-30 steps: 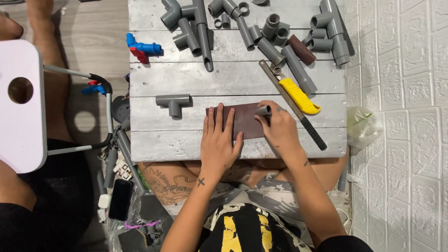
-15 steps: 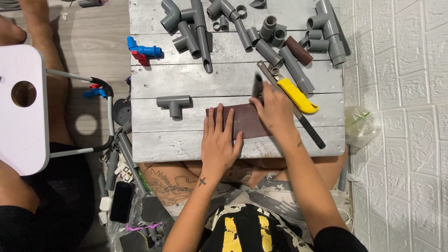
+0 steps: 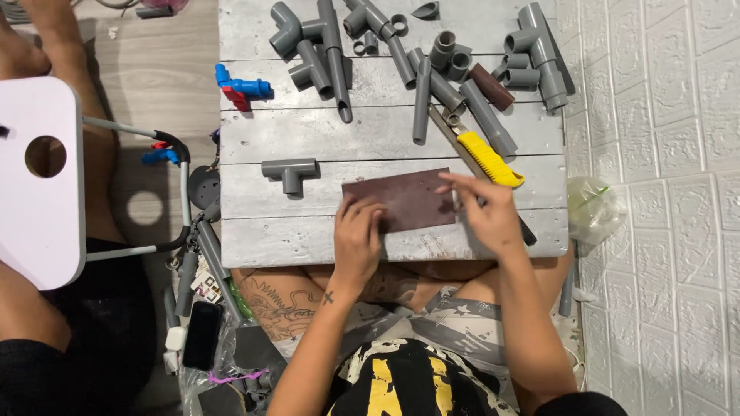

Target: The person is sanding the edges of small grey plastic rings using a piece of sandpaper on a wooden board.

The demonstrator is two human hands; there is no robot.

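Lying on grey plank desk beside white tiled wall | brown sandpaper sheet resting flat mid-desk | left hand pressing its near edge, fingers curled | right hand pinching a small piece, hidden, at its right end | yellow knife lying just behind

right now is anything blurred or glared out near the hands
Head view: even, soft light, no strong glare; right hand slightly motion-blurred at the fingers; left hand and brown sheet sharp; faint shadows under the grey pipes.
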